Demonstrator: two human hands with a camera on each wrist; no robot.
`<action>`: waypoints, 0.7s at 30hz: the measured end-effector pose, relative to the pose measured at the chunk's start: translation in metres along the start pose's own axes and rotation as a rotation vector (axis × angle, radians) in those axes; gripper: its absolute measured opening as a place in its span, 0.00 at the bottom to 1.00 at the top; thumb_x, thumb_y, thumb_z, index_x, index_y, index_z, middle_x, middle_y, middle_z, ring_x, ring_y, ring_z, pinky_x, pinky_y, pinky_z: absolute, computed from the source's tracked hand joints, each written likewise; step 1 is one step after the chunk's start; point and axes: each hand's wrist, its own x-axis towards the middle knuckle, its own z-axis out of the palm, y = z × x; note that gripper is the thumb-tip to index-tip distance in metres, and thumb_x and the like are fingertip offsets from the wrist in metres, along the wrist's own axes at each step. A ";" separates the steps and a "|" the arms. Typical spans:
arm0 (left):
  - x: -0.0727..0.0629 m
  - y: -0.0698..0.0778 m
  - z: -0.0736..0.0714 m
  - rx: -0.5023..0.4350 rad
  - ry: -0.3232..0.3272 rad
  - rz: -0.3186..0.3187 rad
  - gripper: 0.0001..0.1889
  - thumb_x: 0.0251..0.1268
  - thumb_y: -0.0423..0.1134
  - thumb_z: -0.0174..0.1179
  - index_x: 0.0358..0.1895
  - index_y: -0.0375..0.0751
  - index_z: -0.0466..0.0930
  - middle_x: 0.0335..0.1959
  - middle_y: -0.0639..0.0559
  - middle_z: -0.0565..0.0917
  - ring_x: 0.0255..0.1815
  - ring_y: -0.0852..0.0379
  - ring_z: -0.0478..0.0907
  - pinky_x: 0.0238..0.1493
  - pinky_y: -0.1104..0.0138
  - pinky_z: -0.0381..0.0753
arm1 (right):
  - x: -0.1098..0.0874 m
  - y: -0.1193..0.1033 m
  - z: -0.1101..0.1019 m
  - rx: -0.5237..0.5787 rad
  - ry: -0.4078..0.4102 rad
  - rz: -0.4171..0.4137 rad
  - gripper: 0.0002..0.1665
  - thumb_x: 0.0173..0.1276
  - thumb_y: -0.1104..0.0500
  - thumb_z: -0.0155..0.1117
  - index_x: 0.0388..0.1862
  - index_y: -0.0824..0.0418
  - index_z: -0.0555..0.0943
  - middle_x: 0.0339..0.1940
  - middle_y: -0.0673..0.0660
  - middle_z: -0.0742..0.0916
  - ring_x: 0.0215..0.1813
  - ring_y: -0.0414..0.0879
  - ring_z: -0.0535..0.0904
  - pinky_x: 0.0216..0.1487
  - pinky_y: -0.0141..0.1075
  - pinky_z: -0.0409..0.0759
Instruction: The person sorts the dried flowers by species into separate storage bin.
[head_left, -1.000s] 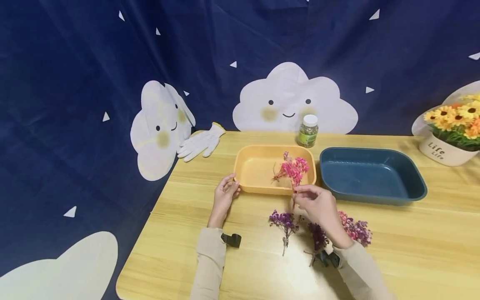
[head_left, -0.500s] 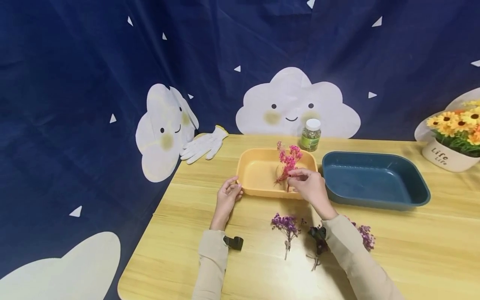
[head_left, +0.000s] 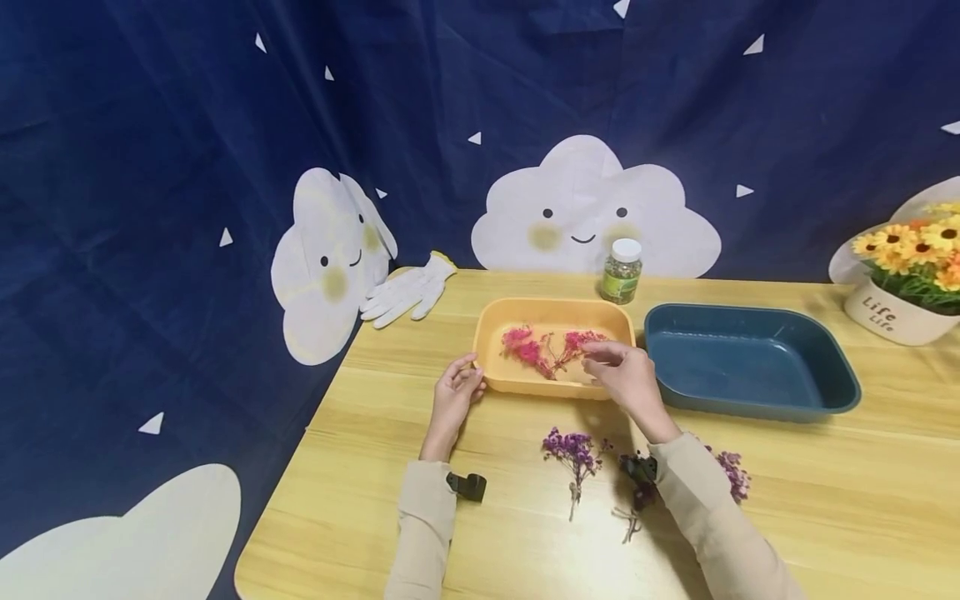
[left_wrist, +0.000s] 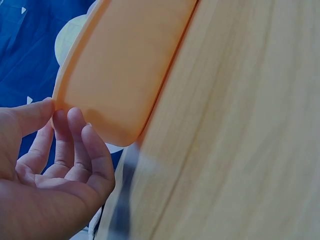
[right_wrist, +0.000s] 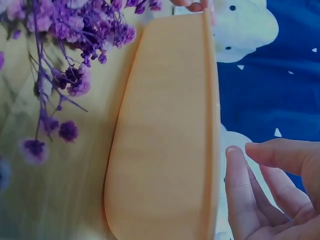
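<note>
My left hand [head_left: 453, 396] pinches the front left corner of the yellow-orange tray [head_left: 525, 386]; in the left wrist view the thumb and fingertips meet at its rim. Two bunches of pink dried flowers lie in the tray, one bunch [head_left: 527, 348] toward the left and the other [head_left: 576, 343] on the right, their stems crossing near the middle. Over the tray's right front rim is my right hand [head_left: 630, 382], thumb and fingers apart with nothing between them in the right wrist view. A bunch of purple dried flowers [head_left: 574, 452] lies on the table in front of the tray.
More dried flowers [head_left: 732, 475] lie partly hidden under the right forearm. A dark blue tray [head_left: 750, 408] stands right of the orange one. Behind are a white-lidded jar [head_left: 621, 273] and white gloves [head_left: 408, 292]. A flower pot [head_left: 892, 312] stands far right.
My right hand has moved a second pink flower bunch down into the orange tray and let it go; it now lies leftward across the first. The left hand has stayed at the rim.
</note>
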 end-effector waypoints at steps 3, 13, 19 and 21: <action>0.000 0.001 0.000 0.006 0.000 -0.008 0.21 0.69 0.30 0.56 0.64 0.33 0.71 0.31 0.61 0.78 0.31 0.68 0.78 0.37 0.79 0.81 | -0.009 0.000 -0.006 0.000 0.004 0.000 0.18 0.65 0.66 0.63 0.54 0.67 0.82 0.46 0.68 0.87 0.38 0.55 0.88 0.35 0.34 0.87; 0.002 0.000 0.000 0.014 0.000 0.007 0.21 0.68 0.29 0.57 0.64 0.33 0.70 0.31 0.62 0.79 0.31 0.68 0.78 0.37 0.79 0.81 | -0.059 0.006 -0.035 0.103 -0.048 0.111 0.22 0.67 0.64 0.63 0.60 0.69 0.77 0.53 0.70 0.85 0.39 0.33 0.85 0.44 0.33 0.87; 0.001 0.000 0.000 -0.005 0.001 0.012 0.21 0.69 0.29 0.56 0.64 0.31 0.70 0.30 0.62 0.79 0.30 0.68 0.78 0.36 0.79 0.81 | -0.091 0.023 -0.049 0.108 -0.010 0.167 0.24 0.67 0.63 0.65 0.60 0.70 0.76 0.50 0.65 0.87 0.39 0.30 0.84 0.43 0.30 0.86; 0.000 0.000 0.001 -0.016 -0.002 0.013 0.21 0.70 0.29 0.56 0.64 0.30 0.69 0.30 0.63 0.79 0.30 0.68 0.78 0.36 0.79 0.81 | -0.103 0.030 -0.052 0.098 0.008 0.186 0.25 0.65 0.62 0.67 0.59 0.70 0.76 0.46 0.58 0.89 0.38 0.30 0.84 0.42 0.28 0.85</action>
